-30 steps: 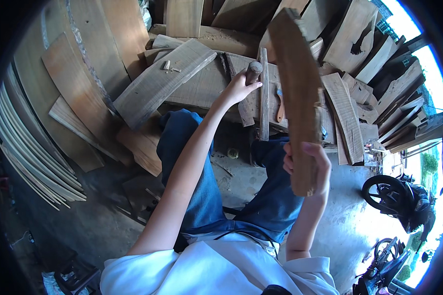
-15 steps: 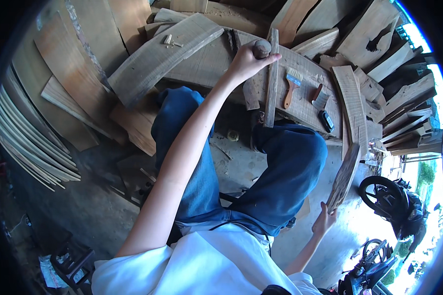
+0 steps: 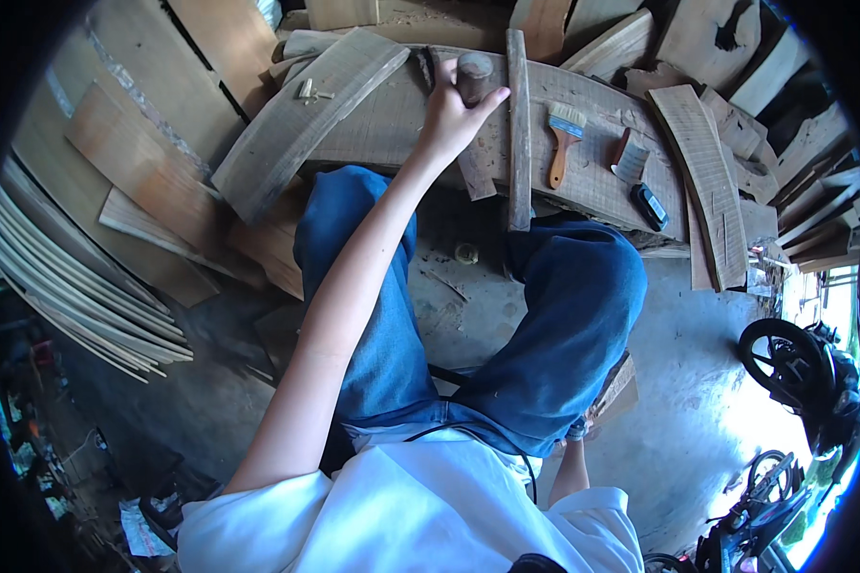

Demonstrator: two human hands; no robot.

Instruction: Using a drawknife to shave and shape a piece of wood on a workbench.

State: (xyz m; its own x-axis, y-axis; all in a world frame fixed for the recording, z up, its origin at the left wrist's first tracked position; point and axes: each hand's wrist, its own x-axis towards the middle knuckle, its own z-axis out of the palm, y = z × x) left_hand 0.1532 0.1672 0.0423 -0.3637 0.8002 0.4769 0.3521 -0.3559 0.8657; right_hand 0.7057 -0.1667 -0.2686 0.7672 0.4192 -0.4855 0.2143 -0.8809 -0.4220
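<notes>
My left hand [image 3: 449, 115] is closed around a short, round, dark wooden piece [image 3: 474, 86] with a pale blunt end, above the curved plank bench [image 3: 382, 124]. Its thumb points toward a narrow upright wooden strip [image 3: 519, 143] whose lower end hangs over the bench's near edge. A short board [image 3: 476, 174] sticks out below the hand. On the right forearm's side, my right hand [image 3: 575, 433] is low beside my right thigh, its fingers hidden by my leg. Near it a pale wooden piece [image 3: 617, 390] shows past the thigh; whether the hand touches it I cannot tell.
On the bench lie a brush [image 3: 564, 143], a scraper [image 3: 631, 156] and a small black device [image 3: 650, 206]. Boards [image 3: 306, 124] [image 3: 707, 181] rest at both ends. Curved strips [image 3: 86, 286] are stacked left; a motorcycle [image 3: 803, 372] stands right.
My right hand has dropped from the right, where it held a rough wooden strip, to beside my thigh. The left hand still holds the round piece, now apart from the upright strip.
</notes>
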